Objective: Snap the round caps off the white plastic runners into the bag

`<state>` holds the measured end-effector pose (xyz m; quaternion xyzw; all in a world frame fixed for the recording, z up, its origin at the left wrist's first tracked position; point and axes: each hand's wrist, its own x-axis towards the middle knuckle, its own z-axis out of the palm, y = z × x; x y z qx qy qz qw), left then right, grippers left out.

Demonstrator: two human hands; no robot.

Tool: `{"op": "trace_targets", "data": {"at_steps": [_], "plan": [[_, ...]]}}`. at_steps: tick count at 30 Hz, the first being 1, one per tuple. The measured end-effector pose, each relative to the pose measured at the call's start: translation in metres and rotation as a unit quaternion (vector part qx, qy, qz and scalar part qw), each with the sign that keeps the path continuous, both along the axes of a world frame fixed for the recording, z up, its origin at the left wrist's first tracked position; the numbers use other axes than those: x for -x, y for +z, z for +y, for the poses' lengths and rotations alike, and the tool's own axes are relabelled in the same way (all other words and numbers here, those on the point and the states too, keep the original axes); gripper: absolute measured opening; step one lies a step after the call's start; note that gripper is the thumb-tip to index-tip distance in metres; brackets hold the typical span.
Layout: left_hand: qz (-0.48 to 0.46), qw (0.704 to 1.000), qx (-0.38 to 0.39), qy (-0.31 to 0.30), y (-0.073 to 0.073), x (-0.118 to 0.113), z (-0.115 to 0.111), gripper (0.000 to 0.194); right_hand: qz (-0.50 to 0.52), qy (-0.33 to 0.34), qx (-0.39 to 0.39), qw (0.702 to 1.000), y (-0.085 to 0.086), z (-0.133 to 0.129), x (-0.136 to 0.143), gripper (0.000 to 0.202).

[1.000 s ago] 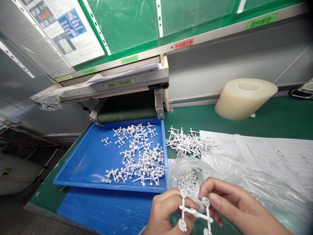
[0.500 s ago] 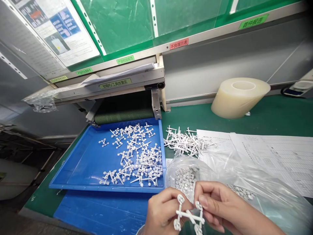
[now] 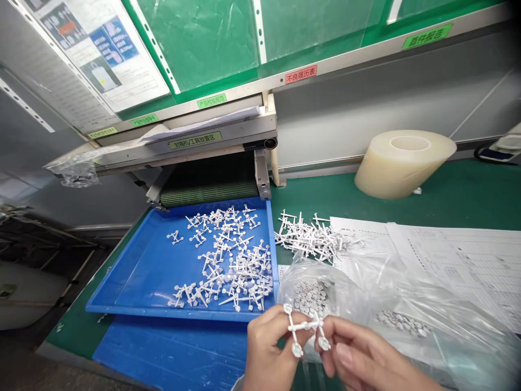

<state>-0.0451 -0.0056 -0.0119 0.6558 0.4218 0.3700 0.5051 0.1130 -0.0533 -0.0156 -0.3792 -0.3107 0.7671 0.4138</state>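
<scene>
Between the hands (image 3: 268, 347) (image 3: 362, 353), the frame (image 3: 304, 326) looks matt plastic; beyond them, the bag (image 3: 456, 309) is glossy, crinkled plastic, the sheets (image 3: 468, 258) matt paper; leftward, the tray (image 3: 154, 271) is smooth plastic.

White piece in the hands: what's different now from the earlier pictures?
The left hand still holds the white piece; it rose leftward, its right end tilting up. Three round ends show clearly now, four before. The blue tray and pale roll stayed put.

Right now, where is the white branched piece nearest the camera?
In the head view, the white branched piece is low, right of centre, held by the left hand, with the right hand at its right end and the clear bag behind.
</scene>
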Motion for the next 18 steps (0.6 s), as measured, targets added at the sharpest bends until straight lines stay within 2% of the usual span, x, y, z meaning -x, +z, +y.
{"op": "trace_targets", "data": {"at_steps": [2, 3, 5, 8, 10, 11, 13, 14, 16, 18], "plan": [[0.007, 1.000, -0.004, 0.003, -0.004, -0.002, 0.000, 0.013, -0.023, 0.034, -0.003, 0.999, -0.005, 0.000, 0.004, 0.041], [0.004, 1.000, 0.018, 0.003, -0.006, -0.003, 0.000, 0.012, -0.040, 0.040, -0.017, 0.998, -0.006, 0.000, 0.006, 0.041], [-0.019, 0.995, 0.103, -0.003, -0.013, -0.006, 0.000, 0.016, -0.088, 0.030, -0.063, 0.994, -0.007, 0.000, 0.008, 0.041], [-0.075, 0.970, 0.229, -0.033, -0.021, -0.008, 0.000, 0.031, -0.187, 0.004, -0.122, 0.975, -0.005, 0.001, 0.008, 0.037], [-0.083, 0.970, 0.226, -0.041, -0.023, -0.008, -0.001, 0.030, -0.222, -0.005, -0.125, 0.967, -0.004, 0.002, 0.008, 0.038], [-0.071, 0.980, 0.182, -0.036, -0.023, -0.007, 0.000, 0.025, -0.221, -0.008, -0.120, 0.968, -0.005, 0.002, 0.008, 0.041], [-0.032, 0.998, 0.037, -0.027, -0.019, -0.005, 0.002, 0.015, -0.193, -0.006, -0.098, 0.976, -0.010, 0.002, 0.008, 0.046], [-0.014, 0.998, -0.046, -0.030, -0.016, -0.004, 0.003, 0.019, -0.172, -0.003, -0.082, 0.982, -0.013, 0.002, 0.008, 0.048], [0.014, 0.979, -0.196, -0.048, -0.011, 0.001, 0.008, 0.027, -0.129, 0.009, -0.054, 0.990, -0.017, 0.001, 0.008, 0.050], [0.044, 0.944, -0.322, -0.062, -0.008, 0.006, 0.011, 0.026, -0.100, 0.022, -0.025, 0.994, -0.019, 0.001, 0.007, 0.051]]}}
